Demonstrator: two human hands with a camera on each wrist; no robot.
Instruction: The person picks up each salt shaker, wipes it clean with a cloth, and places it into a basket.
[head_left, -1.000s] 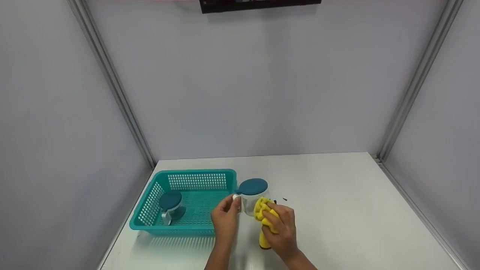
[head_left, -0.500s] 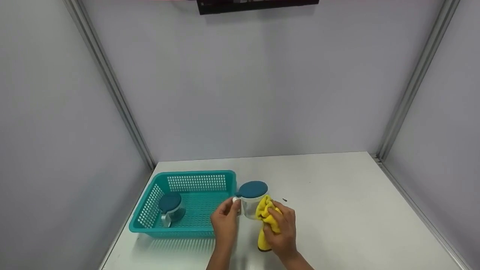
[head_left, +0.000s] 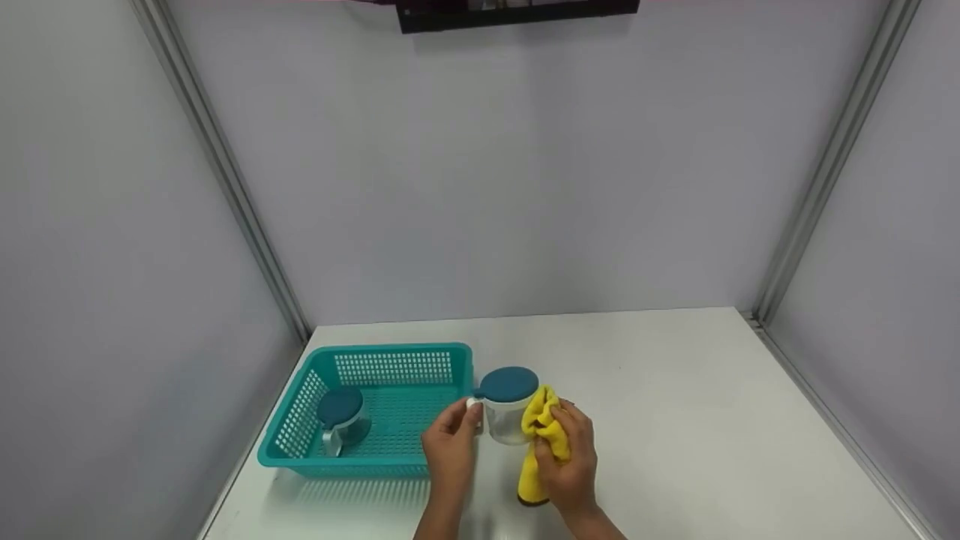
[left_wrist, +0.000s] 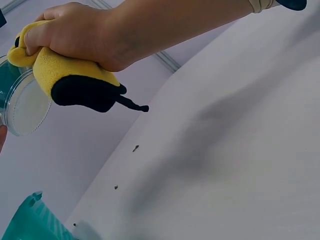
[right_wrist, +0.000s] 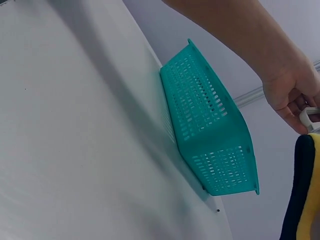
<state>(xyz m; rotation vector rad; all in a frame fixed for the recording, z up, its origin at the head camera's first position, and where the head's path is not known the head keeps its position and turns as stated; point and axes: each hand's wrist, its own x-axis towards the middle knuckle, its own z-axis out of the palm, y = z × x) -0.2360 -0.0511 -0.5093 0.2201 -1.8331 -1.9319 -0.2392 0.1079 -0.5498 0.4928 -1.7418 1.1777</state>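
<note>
A clear jar [head_left: 504,426] with a blue lid [head_left: 510,384] and a white handle [right_wrist: 306,118] is held up right of the basket. My left hand [head_left: 450,444] pinches that handle between thumb and fingers. A bunched yellow cloth [head_left: 537,416] with a dark edge is gripped in my right hand [head_left: 574,459]. It lies against the jar's right side, and one end hangs down below the hand. In the left wrist view, the jar's clear round base [left_wrist: 30,107] shows beside the cloth [left_wrist: 75,75].
A teal plastic basket [head_left: 367,463] stands on the white table [head_left: 697,420] to the left. Inside it sits a second blue-lidded jar [head_left: 341,407] with a handle. Small dark specks [left_wrist: 135,148] lie on the table. Grey walls enclose the sides and back.
My right hand has shifted the cloth from the jar's front toward its right side. The left hand keeps its pinch on the handle, almost still. The basket and the jar inside it stay put.
</note>
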